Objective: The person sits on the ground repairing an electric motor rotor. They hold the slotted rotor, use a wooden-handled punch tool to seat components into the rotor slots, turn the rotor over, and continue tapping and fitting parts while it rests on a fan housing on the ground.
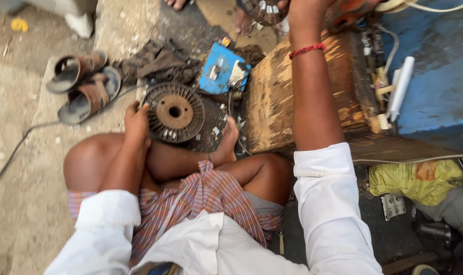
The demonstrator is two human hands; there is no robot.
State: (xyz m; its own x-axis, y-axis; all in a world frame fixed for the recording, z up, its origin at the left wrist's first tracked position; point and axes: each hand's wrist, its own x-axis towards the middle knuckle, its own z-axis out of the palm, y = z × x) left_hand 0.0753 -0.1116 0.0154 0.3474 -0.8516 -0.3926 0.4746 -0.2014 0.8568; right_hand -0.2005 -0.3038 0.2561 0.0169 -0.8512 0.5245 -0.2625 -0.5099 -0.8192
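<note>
A person in a white shirt and checked cloth sits cross-legged on the ground, left hand point(136, 122) closed in a grip on the rim of a round, rusty, slotted metal rotor core point(174, 112) that stands just ahead of the crossed legs. The right hand point(302, 11) reaches up past a worn wooden block point(272, 97), which lies right of the rotor core; its fingers run out of the top of the view, so whether that grip is closed on anything cannot be told. A red thread band circles the right wrist.

Beyond the rotor core lies a small blue metal box point(222, 69) with loose fittings on it and a heap of dark rags point(157, 61); a pair of brown sandals point(84, 84) sits to its left. Far to the right of the rotor core, a yellow sack point(420, 181) is bunched shut, its contents hidden.

The risk, as it appears: the rotor core is held by one edge only and could tip or roll onto the bare foot point(226, 145) beside it, and its slotted edges might cut the fingers.
</note>
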